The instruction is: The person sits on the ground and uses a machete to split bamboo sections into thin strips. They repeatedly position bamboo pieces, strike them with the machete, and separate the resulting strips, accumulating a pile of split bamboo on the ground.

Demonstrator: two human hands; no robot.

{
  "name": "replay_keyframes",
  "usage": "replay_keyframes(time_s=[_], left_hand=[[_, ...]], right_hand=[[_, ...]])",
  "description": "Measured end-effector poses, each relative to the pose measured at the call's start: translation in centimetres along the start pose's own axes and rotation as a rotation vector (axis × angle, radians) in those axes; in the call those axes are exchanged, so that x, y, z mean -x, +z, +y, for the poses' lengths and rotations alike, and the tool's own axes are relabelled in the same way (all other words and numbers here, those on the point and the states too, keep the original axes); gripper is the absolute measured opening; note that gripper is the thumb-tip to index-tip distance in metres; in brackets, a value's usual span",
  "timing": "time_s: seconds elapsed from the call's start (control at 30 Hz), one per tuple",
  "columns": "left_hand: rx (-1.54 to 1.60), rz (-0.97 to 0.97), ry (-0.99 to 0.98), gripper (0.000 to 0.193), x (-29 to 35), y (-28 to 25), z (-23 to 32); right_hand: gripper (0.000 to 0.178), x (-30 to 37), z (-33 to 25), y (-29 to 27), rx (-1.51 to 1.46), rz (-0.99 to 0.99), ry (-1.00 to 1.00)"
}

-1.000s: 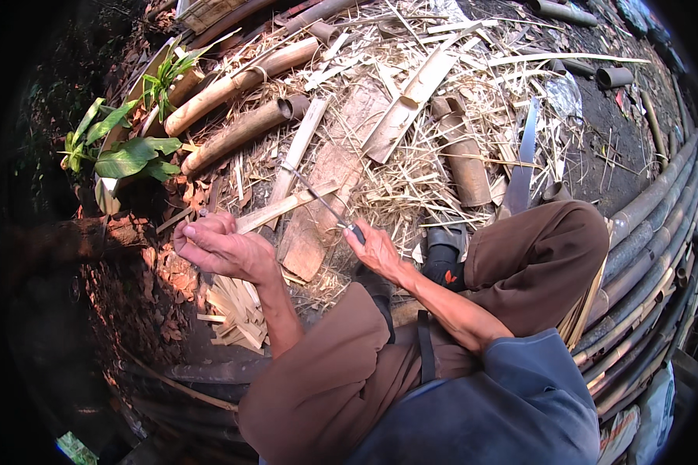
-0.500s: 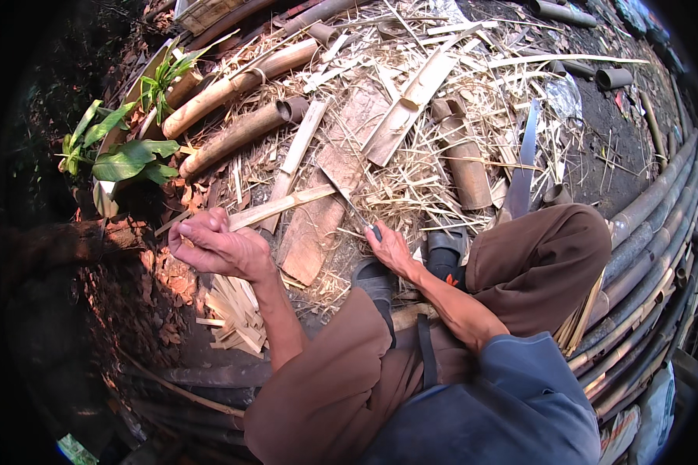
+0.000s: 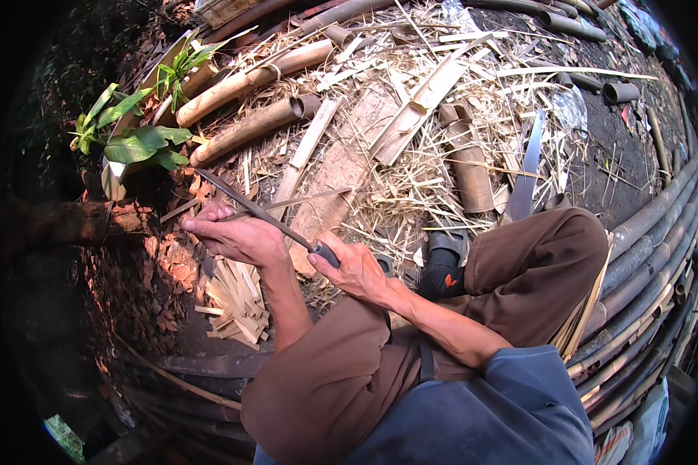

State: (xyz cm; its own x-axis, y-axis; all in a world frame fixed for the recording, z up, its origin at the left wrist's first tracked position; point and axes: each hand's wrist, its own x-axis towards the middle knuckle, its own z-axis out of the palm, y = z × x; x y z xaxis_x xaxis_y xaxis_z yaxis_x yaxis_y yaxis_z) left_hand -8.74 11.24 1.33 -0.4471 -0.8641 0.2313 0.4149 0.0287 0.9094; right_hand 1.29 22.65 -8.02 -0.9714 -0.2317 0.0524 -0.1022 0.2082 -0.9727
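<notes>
My left hand is closed on one end of a thin bamboo strip, which reaches to the right, now seen nearly edge-on. A long knife with a dark handle is gripped in my right hand. Its blade slants up and left past the left fingers and crosses the strip near them; I cannot tell whether the edge touches it. Below the hands lies a long flat wooden board. Pale split bamboo pieces are heaped beside my left forearm.
Shavings litter the ground ahead. A handsaw leans near my right knee, beside a cut bamboo tube. Bamboo poles are stacked along the right. Thicker bamboo lengths and a leafy plant are at the far left.
My right hand has moved left with the knife, swinging the blade from the board to beside my left hand. The strip has turned from its pale face to a narrow edge.
</notes>
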Motion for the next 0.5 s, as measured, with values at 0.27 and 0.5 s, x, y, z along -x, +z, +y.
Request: replay_keyframes(time_s=[0.27,0.5], left_hand=[[-0.102,0.075,0.063,0.051,0.4,-0.2,-0.6],[-0.032,0.027,0.132,0.045,-0.1,-0.5,-1.4]], right_hand=[[0.033,1.7,5.2,-0.3,-0.020,0.013,0.374],[0.032,1.4,13.1,-0.9,0.303,0.073,0.387]])
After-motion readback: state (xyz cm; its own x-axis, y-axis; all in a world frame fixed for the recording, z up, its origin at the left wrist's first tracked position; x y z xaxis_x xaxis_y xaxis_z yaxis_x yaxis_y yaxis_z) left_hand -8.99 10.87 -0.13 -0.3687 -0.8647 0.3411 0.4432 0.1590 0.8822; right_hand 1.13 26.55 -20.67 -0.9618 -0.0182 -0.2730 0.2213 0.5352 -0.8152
